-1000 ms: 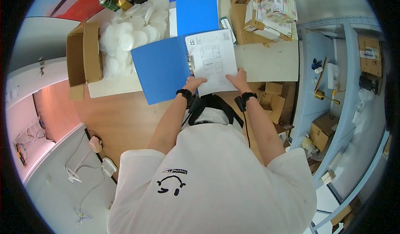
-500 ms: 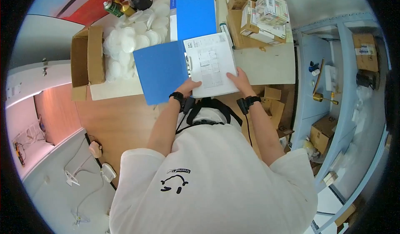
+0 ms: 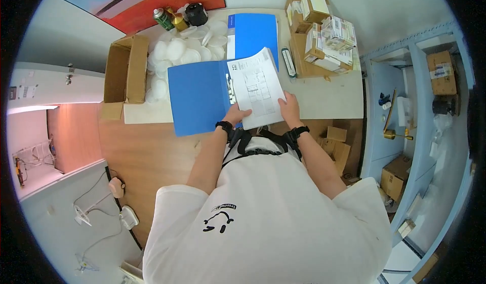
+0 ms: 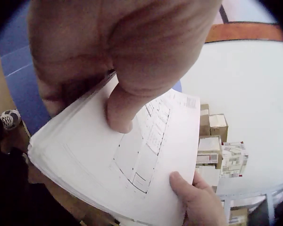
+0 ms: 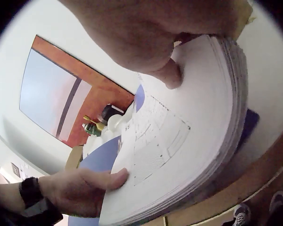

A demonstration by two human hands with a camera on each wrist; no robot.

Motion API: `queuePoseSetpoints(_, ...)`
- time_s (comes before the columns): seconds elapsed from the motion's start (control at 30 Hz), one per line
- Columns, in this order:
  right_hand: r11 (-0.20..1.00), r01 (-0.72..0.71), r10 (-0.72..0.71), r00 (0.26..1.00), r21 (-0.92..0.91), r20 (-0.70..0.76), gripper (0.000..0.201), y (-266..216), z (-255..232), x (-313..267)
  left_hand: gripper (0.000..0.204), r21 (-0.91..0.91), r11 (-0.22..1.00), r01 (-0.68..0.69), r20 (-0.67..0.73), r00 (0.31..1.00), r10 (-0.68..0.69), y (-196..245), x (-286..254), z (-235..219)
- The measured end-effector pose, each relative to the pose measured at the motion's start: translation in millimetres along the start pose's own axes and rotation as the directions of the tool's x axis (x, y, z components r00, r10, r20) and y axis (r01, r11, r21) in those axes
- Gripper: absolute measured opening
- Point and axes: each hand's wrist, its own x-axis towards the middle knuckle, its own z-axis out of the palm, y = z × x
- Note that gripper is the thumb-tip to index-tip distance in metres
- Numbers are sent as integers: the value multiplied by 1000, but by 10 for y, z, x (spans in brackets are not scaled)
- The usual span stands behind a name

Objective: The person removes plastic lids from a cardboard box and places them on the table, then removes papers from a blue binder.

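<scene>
An open blue folder (image 3: 198,97) lies across the table's front edge, a thick stack of printed sheets (image 3: 259,89) on its right side by the metal clip. The left hand (image 3: 237,115) grips the stack's lower left corner, thumb on the top sheet; the right hand (image 3: 290,109) grips its right edge. In the left wrist view the left hand (image 4: 118,52) has its thumb over the drawing on the paper (image 4: 99,155). From the right wrist the right hand (image 5: 165,33) pinches the slightly bent stack (image 5: 198,122), thumb on top, its other fingers hidden beneath.
Behind lies another blue folder (image 3: 255,36), with a marker-like item (image 3: 289,62) beside it. White round lids (image 3: 187,51) and an open carton (image 3: 135,71) are at left, small boxes (image 3: 336,33) at back right. Blue shelving (image 3: 420,107) stands at right.
The head view has tilted, so the table sits lower in it. The right hand has shifted inward along the stack's edge, and the stack's top right corner now curls up.
</scene>
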Motion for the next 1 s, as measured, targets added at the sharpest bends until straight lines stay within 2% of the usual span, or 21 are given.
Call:
queuePoseSetpoints(0.03, 1000, -6, 6, 1000, -30, 6, 39, 4, -27, 10, 58, 60, 998, 12, 1, 1000, -12, 37, -3, 56)
queuePoseSetpoints(0.1, 998, -13, 13, 1000, -67, 5, 37, -28, -87, 4, 60, 52, 997, -60, 20, 998, 60, -207, 232, 18)
queuePoseSetpoints(0.2, 1000, 17, -17, 999, -5, -52, 34, -5, -177, -56, 61, 32, 999, -44, 4, 999, 44, -239, 265, 56)
queuePoseSetpoints(0.27, 989, 26, -11, 994, 142, -106, 32, 114, -170, -34, 57, -86, 996, 7, 78, 997, -1, -19, 135, 60)
queuePoseSetpoints(0.3, 990, 19, -3, 994, 140, -114, 32, 206, -177, -3, 57, -81, 997, 10, 88, 996, -3, 101, 78, 62)
queuePoseSetpoints(0.37, 925, -95, 96, 995, 367, 16, 31, 446, -210, 20, 57, -313, 933, 178, 169, 977, -129, 305, -62, 91)
queuePoseSetpoints(0.4, 924, -104, 106, 994, 369, 13, 31, 512, -246, 4, 56, -520, 846, 116, 188, 982, -19, 387, -174, 156)
queuePoseSetpoints(0.43, 859, -180, 167, 983, 479, 70, 31, 479, -336, -29, 56, -514, 848, 127, 194, 981, -29, 448, -204, 160)
queuePoseSetpoints(0.47, 774, -256, 219, 966, 579, 134, 32, 455, -412, -83, 55, -650, 753, 106, 224, 973, 56, 503, -211, 134)
queuePoseSetpoints(0.5, 770, -264, 230, 964, 582, 133, 32, 421, -484, -139, 54, -768, 634, 92, 236, 961, 146, 542, -235, 118)
queuePoseSetpoints(0.53, 704, -315, 226, 949, 637, 219, 32, 399, -551, -181, 54, -793, 602, 93, 234, 959, 159, 625, -314, 140)
queuePoseSetpoints(0.57, 634, -365, 210, 930, 682, 302, 33, 408, -581, -215, 54, -788, 607, 97, 237, 959, 155, 672, -365, 156)
queuePoseSetpoints(0.63, 595, -384, 207, 922, 706, 327, 35, 426, -575, -302, 60, -670, 742, 25, 245, 951, 190, 756, -430, 176)
queuePoseSetpoints(0.67, 560, -404, 198, 913, 724, 356, 39, 429, -574, -345, 60, -667, 745, 23, 246, 950, 191, 803, -446, 159)
queuePoseSetpoints(0.7, 558, -401, 195, 914, 727, 355, 39, 435, -586, -391, 60, -591, 804, 65, 279, 952, 127, 848, -465, 117)
queuePoseSetpoints(0.73, 495, -416, 157, 906, 763, 392, 43, 357, -638, -443, 61, -507, 855, 108, 303, 951, 59, 892, -497, 83)
queuePoseSetpoints(0.8, 423, -431, 108, 897, 797, 428, 47, 267, -698, -468, 62, -430, 900, 73, 256, 966, 44, 992, -615, 63)
queuePoseSetpoints(0.87, 300, -496, -5, 853, 815, 521, 51, 200, -778, -465, 63, -345, 938, 42, 211, 977, 34, 1047, -708, 38)
queuePoseSetpoints(0.9, 293, -494, -7, 855, 819, 518, 51, 158, -795, -446, 64, -308, 950, 53, 202, 979, 11, 1048, -754, 32)
queuePoseSetpoints(0.97, 159, -574, 103, 819, 804, 564, 53, -63, -838, -361, 65, -260, 963, 67, 197, 980, -15, 1017, -794, 40)
queuePoseSetpoints(1.0, 151, -568, 104, 823, 809, 558, 53, -116, -824, -327, 65, -260, 963, 71, 208, 978, -16, 975, -773, 47)
